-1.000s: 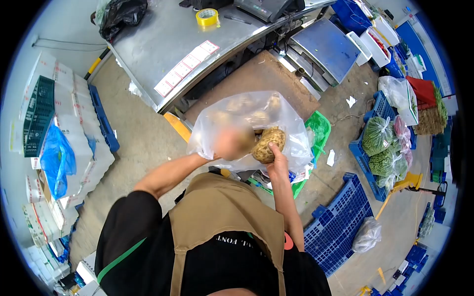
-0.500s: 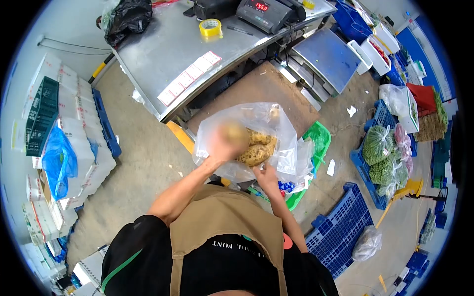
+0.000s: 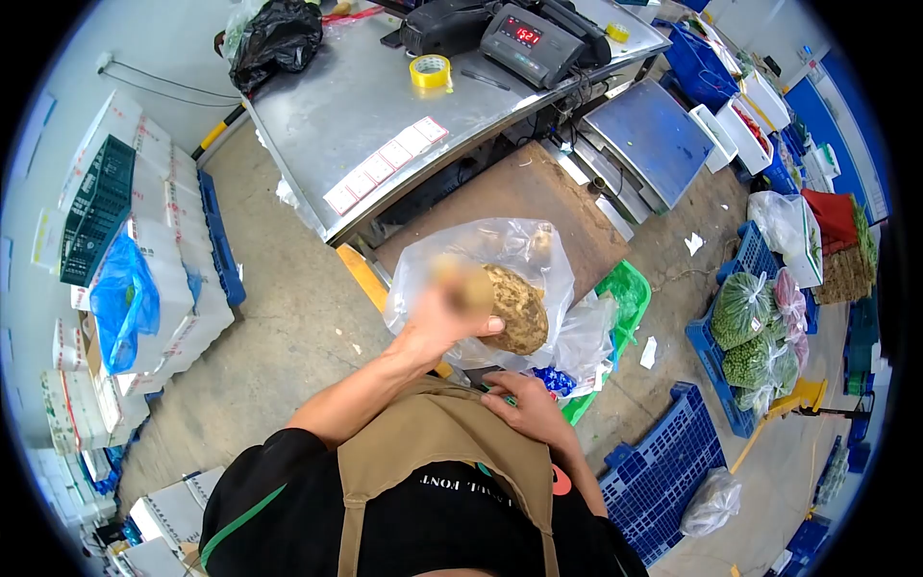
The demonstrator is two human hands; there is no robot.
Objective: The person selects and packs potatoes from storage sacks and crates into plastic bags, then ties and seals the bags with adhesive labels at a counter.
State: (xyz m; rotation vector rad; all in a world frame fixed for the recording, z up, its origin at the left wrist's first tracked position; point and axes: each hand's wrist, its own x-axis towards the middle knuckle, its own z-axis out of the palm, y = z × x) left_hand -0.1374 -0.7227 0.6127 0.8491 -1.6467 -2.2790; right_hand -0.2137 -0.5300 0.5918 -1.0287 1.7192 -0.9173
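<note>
A clear plastic bag stands with its mouth spread wide on a brown board. Inside it, at the opening, is a large brown, lumpy tuber, mottled and potato-like. My left hand reaches into the bag, its thumb lying against the tuber's near side; the fingers are blurred around a brownish shape that looks like part of a tuber. Closer to my apron, my right hand is below the bag's near rim, with fingers loosely bent and apart, nothing visible in them.
A metal table holds a weighing display and yellow tape. Right of the bag is a green crate with plastic inside. Blue pallets and bagged green vegetables occupy the right; stacked white boxes line the left.
My right hand has come off the bag's rim and drawn back toward my apron. My left hand has shifted lower, its thumb now on the tuber. The red display reading has changed.
</note>
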